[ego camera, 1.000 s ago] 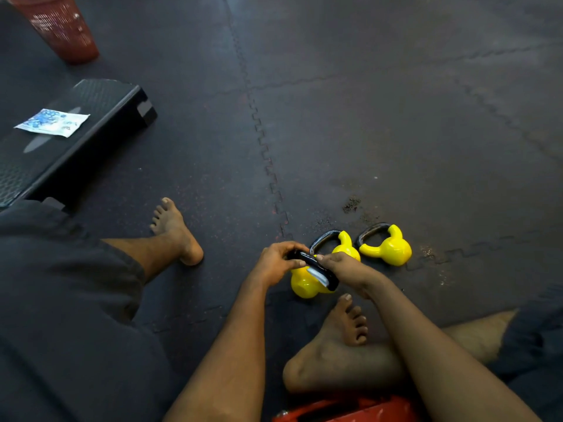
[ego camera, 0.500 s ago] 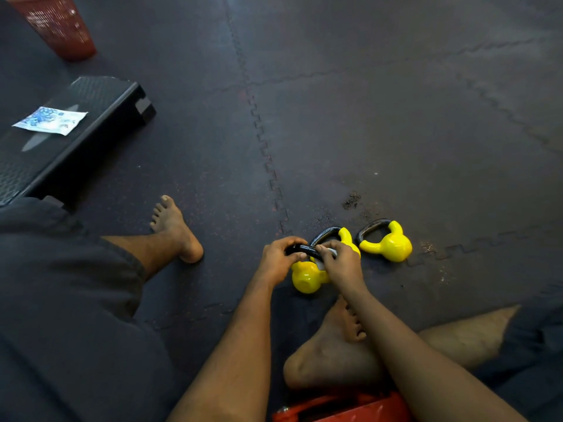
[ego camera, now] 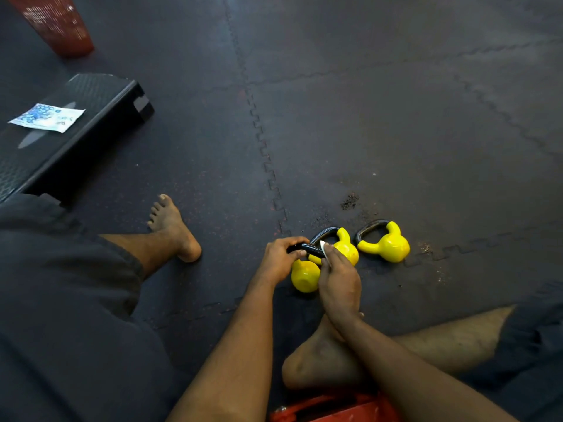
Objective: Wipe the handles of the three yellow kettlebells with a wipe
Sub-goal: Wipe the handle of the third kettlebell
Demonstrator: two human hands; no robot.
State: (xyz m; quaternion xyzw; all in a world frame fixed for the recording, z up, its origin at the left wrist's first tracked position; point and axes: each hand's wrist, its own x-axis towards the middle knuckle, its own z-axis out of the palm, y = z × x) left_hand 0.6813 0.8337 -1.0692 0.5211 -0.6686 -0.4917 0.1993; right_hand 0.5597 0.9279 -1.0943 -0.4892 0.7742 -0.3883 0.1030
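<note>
Rubber flooring, dark grey, laid as interlocking floor tiles [ego camera: 396,117] with toothed seams. A patch of dark crumbs [ego camera: 349,201] lies on it beyond the weights. I am seated on this floor, with my bare left foot [ego camera: 173,229] stretched out and my bare right foot [ego camera: 313,360] tucked under my forearms.

Count:
- three yellow kettlebells
- one wipe
- one black step platform [ego camera: 91,123]
- one blue-and-white packet [ego camera: 47,117], lying flat on that platform
- one red mesh basket [ego camera: 58,22] at the far left corner
- one red object [ego camera: 335,409] at the bottom edge, partly cut off

First kettlebell [ego camera: 304,277]: glossy yellow body, black handle [ego camera: 304,248], tilted, directly ahead of my right foot. I cannot tell whether it rests on the floor.
- Left hand [ego camera: 281,260]: fingers [ego camera: 292,242] curled round the handle's left end.
- Right hand [ego camera: 339,281]: fingers [ego camera: 330,257] pressed together, pinching the white wipe [ego camera: 323,249] against the handle's right end.

Second kettlebell [ego camera: 347,251]: on its side on the floor, just behind my right hand.

Third kettlebell [ego camera: 388,245]: on its side, just right of the second, untouched.

Both show the same yellow body and dark handle, with the handles pointing away to the left.
</note>
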